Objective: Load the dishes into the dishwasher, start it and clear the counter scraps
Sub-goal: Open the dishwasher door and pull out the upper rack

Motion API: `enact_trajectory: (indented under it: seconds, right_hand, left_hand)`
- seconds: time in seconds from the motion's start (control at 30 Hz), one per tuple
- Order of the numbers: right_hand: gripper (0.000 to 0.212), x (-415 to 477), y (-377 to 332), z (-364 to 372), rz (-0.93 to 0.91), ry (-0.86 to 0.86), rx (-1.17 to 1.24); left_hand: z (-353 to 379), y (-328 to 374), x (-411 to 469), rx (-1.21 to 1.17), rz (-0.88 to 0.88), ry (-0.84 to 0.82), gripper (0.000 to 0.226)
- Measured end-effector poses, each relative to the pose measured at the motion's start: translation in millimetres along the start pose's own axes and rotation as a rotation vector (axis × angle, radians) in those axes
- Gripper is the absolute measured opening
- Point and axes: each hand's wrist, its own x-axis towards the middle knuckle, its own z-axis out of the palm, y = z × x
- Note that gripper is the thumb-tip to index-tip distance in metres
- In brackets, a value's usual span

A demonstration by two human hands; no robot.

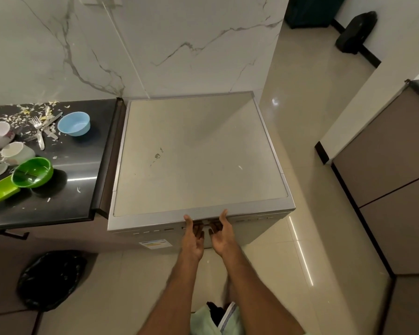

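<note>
Fingers of both hands curl under dishwasher front edge.

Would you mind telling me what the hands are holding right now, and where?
Both the left hand and right hand grip the dishwasher at its door's top front edge.

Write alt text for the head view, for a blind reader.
Both hands, left hand and right hand, reach under the front top edge of a closed silver dishwasher. Left of it, a black counter holds dirty cups, bowls, cutlery and scattered scraps.
</note>
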Motion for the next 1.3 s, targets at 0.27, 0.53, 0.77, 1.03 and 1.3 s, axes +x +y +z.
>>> enact_trajectory:
  seconds: [0.27,0.53,0.77,1.03,1.3]
  right_hand:
    - [0.05,-7,15,11,-0.065,0.106,-0.006]
    - [0.076,-18,27,7,0.08,0.448,-0.079]
    - [0.087,-23,26,-19,0.064,0.409,-0.314]
    - [0.122,-52,25,-35,-0.032,0.667,-1.084]
    - [0.126,-79,22,-43,-0.509,0.615,-1.7]
  left_hand:
    - [1,-7,-9,-0.101,0.028,-0.005,0.061]
    - [1,-32,-14,-0.027,-0.093,0.35,0.067]
    - [-41,-20,-25,0.339,-0.044,0.132,0.07]
    - [-70,-16,-47,1.647,0.986,0.201,0.024]
    - [-85,-14,-37,2.099,0.656,-0.134,0.073]
